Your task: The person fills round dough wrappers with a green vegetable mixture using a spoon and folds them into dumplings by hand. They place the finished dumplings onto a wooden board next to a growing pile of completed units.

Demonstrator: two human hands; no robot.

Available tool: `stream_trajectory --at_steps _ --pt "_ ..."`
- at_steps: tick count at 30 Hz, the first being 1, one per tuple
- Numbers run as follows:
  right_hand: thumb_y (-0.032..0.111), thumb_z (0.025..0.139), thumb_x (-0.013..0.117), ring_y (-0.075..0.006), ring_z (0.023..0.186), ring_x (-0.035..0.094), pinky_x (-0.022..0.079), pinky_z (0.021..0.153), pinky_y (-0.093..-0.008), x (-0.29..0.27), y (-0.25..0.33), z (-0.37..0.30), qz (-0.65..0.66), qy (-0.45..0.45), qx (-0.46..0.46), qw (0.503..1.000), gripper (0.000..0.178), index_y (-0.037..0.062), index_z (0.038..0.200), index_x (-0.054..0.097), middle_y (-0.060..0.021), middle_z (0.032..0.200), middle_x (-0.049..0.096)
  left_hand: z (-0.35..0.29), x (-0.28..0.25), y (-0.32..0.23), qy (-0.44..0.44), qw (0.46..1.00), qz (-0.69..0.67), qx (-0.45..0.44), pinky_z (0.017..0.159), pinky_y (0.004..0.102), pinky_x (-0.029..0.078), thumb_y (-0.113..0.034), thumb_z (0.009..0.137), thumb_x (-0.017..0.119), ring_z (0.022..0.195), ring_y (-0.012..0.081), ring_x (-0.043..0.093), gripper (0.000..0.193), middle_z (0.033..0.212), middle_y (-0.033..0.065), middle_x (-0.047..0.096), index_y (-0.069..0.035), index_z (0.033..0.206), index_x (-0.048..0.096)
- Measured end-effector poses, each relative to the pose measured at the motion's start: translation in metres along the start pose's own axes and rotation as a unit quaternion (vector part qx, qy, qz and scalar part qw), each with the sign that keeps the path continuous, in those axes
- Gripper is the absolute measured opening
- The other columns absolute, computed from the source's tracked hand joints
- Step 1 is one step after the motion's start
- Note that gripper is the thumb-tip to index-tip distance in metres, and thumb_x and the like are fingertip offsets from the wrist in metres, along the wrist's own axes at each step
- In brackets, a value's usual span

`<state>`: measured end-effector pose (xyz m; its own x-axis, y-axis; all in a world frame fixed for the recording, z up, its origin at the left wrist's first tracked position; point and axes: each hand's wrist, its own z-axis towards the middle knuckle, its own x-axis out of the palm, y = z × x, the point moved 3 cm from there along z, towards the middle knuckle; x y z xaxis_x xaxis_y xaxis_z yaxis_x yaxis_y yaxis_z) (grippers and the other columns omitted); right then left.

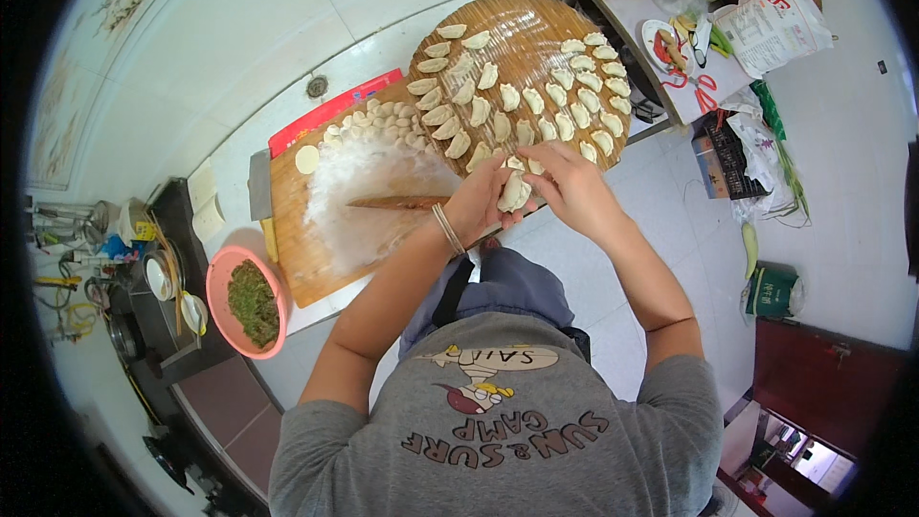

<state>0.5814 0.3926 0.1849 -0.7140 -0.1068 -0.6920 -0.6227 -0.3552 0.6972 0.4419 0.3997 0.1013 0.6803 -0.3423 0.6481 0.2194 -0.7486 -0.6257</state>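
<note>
Both of my hands meet over the near edge of a round bamboo tray (536,24). My left hand (479,203) and my right hand (567,182) pinch one pale dumpling (514,191) between them. A thin bracelet sits on my left wrist. The tray carries several folded dumplings (560,96) in rows. To the left lies a floured wooden board (297,249) with several small dough wrappers (378,120) and a wooden rolling pin (397,202).
A pink bowl of green filling (251,302) sits at the board's lower left. A knife blade (259,185) lies at the board's left edge. A cluttered side table (670,57) with scissors, a plate and bags stands at the upper right.
</note>
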Motion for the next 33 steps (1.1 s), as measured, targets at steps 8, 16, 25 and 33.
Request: stream_trajectory --at_steps 8,16,25,33 --pt "0.02 0.078 0.066 -0.0378 0.069 0.062 0.05 0.065 -0.0428 0.028 -0.085 0.031 0.027 0.061 0.178 0.982 0.026 0.0007 0.095 0.064 -0.0193 0.076 0.063 0.077 -0.012 -0.011 -0.086 0.996 0.01 0.008 0.057 0.0274 0.044 -0.046 0.096 0.031 0.071 0.0143 0.054 0.044 0.085 0.0024 0.055 -0.008 0.107 0.05" --pt "0.014 0.073 0.062 -0.0342 0.07 0.063 0.05 0.064 -0.0389 0.014 -0.164 0.1 0.017 0.018 0.204 0.979 0.025 0.0002 0.094 0.066 -0.0203 0.077 0.064 0.132 -0.025 -0.015 -0.204 0.978 -0.035 0.0 0.068 0.0341 0.049 -0.045 0.098 0.03 0.085 0.0213 0.058 0.054 0.104 0.0146 0.057 -0.005 0.135 0.033" --pt "0.018 0.07 0.068 -0.037 0.086 0.062 0.05 0.078 -0.0439 0.055 -0.24 0.189 -0.152 0.07 0.141 0.976 0.029 -0.0014 0.092 0.065 -0.0231 0.089 0.064 0.069 -0.069 0.005 -0.259 0.961 -0.084 0.049 0.068 0.0287 0.048 -0.044 0.097 0.032 0.082 0.0194 0.058 0.057 0.109 0.0181 0.058 -0.002 0.136 0.032" --pt "0.019 0.079 0.066 -0.0383 0.095 0.057 0.047 0.082 -0.0437 0.057 -0.189 0.19 -0.213 0.035 0.112 0.97 0.033 0.0002 0.105 0.061 -0.0227 0.103 0.058 -0.004 -0.18 0.051 -0.524 0.838 0.037 0.145 0.055 0.0247 0.048 -0.038 0.095 0.043 0.068 0.0145 0.06 0.043 0.09 0.0106 0.064 -0.003 0.118 0.052"
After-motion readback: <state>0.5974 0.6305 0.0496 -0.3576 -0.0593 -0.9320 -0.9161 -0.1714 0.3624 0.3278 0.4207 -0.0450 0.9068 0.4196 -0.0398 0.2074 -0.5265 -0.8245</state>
